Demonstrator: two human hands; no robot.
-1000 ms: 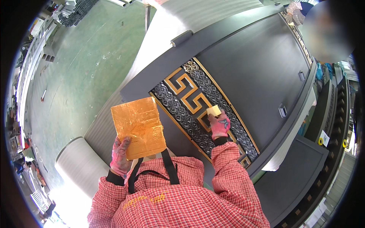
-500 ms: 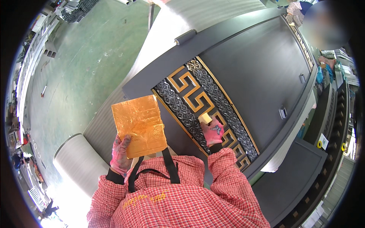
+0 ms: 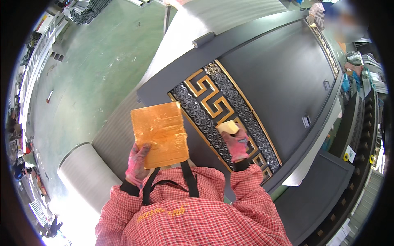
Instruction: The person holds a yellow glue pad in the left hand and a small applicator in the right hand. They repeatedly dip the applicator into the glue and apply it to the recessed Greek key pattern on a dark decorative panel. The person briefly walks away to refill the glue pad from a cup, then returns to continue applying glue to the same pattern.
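Observation:
My left hand [image 3: 138,164], in a stained pink glove, grips the lower left corner of a flat square board [image 3: 161,132] covered in shiny gold-orange paint. In my right hand [image 3: 237,146], gloved the same way, is a pale yellow sponge block [image 3: 228,127], held over the decorated band of a dark grey door panel [image 3: 271,61]. A raised key pattern [image 3: 210,95] in gold runs along that band. Dark scrollwork strips [image 3: 196,112] flank it, edged by thin gold borders. My right hand hides part of the key pattern; whether the sponge touches it, I cannot tell.
A large roll of pale wrapping sheet [image 3: 88,172] lies at the lower left. Another grey panel [image 3: 314,197] is at the lower right, beside a dark rack [image 3: 361,151]. At the far end of the door, another person's hand [image 3: 312,19] works on a similar band.
My right hand has shifted slightly right and down with the sponge, now tilted differently. The board in my left hand appears a little further right. The whole view has shifted slightly too.

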